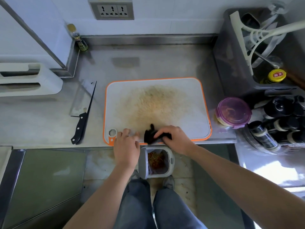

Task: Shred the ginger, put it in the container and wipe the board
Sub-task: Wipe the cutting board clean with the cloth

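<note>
Gripping black cloth [149,134] in right hand [175,139] at near edge of stained board [189,96]. Resting left hand [126,146] beside it, fingers loose, holding nothing. Closed container [233,112] just right of board.

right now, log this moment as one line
step: wipe | right hand: grips black cloth on cutting board | left hand: rests on board edge | knife: on counter, left | container: lidded, right of board

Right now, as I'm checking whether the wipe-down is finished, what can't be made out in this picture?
Head view: what is in the container, veiled by its tinted purple lid.
Head view: near edge of the board, under the left hand, right hand and its dark cloth.
Head view: scraps in the floor bin, too blurred to name.
</note>
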`<action>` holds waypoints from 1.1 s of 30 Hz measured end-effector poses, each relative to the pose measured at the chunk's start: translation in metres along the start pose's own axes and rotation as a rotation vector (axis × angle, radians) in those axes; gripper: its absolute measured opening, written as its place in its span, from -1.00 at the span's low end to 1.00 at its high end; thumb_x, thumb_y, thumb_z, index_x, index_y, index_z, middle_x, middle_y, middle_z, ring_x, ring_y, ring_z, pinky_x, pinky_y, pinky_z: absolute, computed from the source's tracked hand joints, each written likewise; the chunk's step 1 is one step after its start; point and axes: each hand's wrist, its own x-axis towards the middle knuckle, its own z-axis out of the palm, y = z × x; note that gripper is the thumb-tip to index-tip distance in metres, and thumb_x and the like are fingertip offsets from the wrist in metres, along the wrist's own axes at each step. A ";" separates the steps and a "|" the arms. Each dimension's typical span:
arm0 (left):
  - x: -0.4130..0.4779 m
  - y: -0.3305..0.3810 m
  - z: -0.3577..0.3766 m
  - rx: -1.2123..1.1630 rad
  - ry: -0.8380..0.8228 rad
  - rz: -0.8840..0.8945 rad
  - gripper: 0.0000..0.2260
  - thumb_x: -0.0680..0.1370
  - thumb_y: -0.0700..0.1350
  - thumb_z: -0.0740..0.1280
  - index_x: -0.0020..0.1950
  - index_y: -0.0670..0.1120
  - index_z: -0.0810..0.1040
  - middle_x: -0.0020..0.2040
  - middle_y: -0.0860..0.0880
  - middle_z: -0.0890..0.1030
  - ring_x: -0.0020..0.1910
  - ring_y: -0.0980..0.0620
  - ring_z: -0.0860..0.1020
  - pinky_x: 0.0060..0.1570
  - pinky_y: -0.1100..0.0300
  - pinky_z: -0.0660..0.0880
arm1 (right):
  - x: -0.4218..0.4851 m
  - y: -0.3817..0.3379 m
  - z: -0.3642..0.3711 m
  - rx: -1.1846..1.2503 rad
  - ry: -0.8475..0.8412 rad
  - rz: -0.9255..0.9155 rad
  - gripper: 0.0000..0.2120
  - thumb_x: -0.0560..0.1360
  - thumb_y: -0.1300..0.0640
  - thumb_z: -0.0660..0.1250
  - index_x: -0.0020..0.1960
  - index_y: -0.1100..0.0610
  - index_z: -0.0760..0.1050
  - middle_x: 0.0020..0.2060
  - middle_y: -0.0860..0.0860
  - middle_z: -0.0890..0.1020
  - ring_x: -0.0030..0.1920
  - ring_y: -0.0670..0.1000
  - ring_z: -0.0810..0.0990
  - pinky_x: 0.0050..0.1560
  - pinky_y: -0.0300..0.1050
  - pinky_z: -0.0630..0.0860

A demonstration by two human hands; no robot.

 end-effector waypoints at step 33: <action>0.001 -0.010 -0.009 0.119 -0.055 0.034 -0.53 0.62 -0.09 0.16 0.53 -0.06 0.19 0.58 -0.18 -0.09 0.55 -0.16 0.01 0.51 -0.05 0.06 | 0.010 0.001 -0.059 0.007 0.082 0.108 -0.60 0.41 0.51 0.18 -0.06 0.10 0.63 -0.26 -0.04 0.61 -0.41 -0.17 0.52 -0.32 -0.32 0.45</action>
